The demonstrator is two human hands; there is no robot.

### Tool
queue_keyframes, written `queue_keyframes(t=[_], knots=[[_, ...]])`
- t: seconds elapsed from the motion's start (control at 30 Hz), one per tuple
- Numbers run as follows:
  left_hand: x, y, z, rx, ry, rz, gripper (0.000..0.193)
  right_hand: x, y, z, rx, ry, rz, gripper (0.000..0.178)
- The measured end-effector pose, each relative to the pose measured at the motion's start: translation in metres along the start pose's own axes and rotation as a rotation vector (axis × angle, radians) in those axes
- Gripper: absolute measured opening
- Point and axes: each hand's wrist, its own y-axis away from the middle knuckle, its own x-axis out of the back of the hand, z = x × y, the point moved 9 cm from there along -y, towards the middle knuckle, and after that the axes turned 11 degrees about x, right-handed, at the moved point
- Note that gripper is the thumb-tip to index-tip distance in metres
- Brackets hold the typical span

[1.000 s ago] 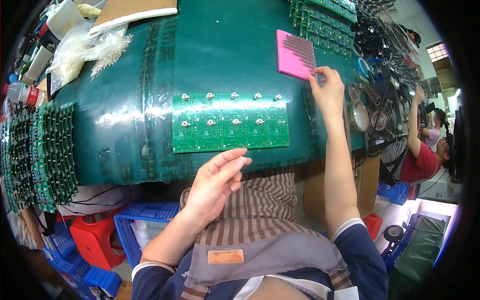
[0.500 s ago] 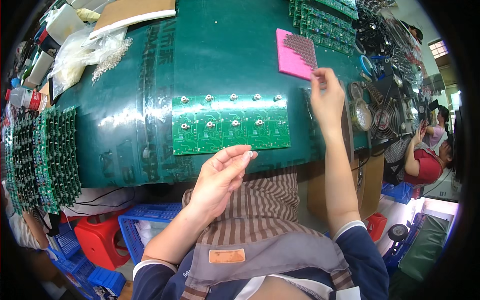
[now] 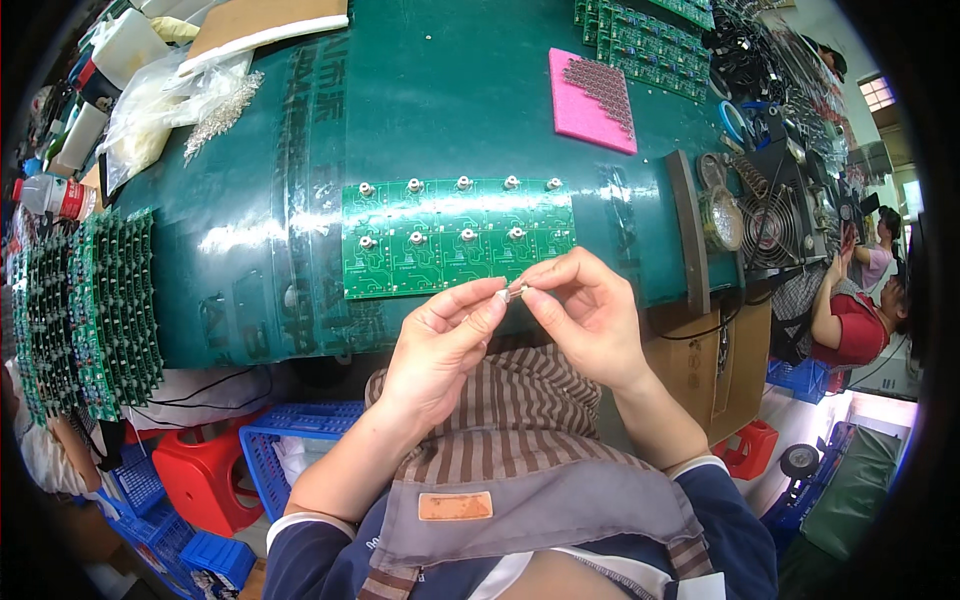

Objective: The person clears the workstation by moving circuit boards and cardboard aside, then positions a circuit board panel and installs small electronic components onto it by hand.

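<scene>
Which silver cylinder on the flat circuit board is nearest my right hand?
The rightmost silver cylinder in the near row of four on the circuit board; the other eight sit farther from your right hand.

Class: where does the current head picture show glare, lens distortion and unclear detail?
Head view: white glare patches the green table left of the circuit board and streaks the board's upper part; head view: fisheye bends the table's near edge, leaving black corners; head view: the tiny piece between the left hand and right hand is too small to identify.
</scene>
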Motion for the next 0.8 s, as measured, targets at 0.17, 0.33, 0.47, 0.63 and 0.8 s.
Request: queue_keyframes(t=[0.17,0.33,0.47,0.63,0.8], knots=[[0.002,0.003,0.0,-0.015,-0.021,0.005,0.026,-0.002,0.0,-0.001,0.018,0.03,-0.023,0.01],[-0.001,0.005,0.003,-0.008,-0.055,0.001,0.031,-0.006,-0.001,-0.009,0.135,0.185,-0.104,0.01],[-0.004,0.004,0.001,0.019,-0.072,-0.012,0.03,0.004,-0.006,-0.007,0.126,0.277,-0.138,0.008],[-0.001,0.002,-0.003,0.084,-0.131,-0.045,0.017,0.053,-0.038,-0.013,0.142,0.809,-0.058,0.01],[-0.011,0.01,0.028,-0.287,-0.575,-0.022,0.012,0.06,-0.043,-0.004,0.109,0.864,-0.139,0.009]])
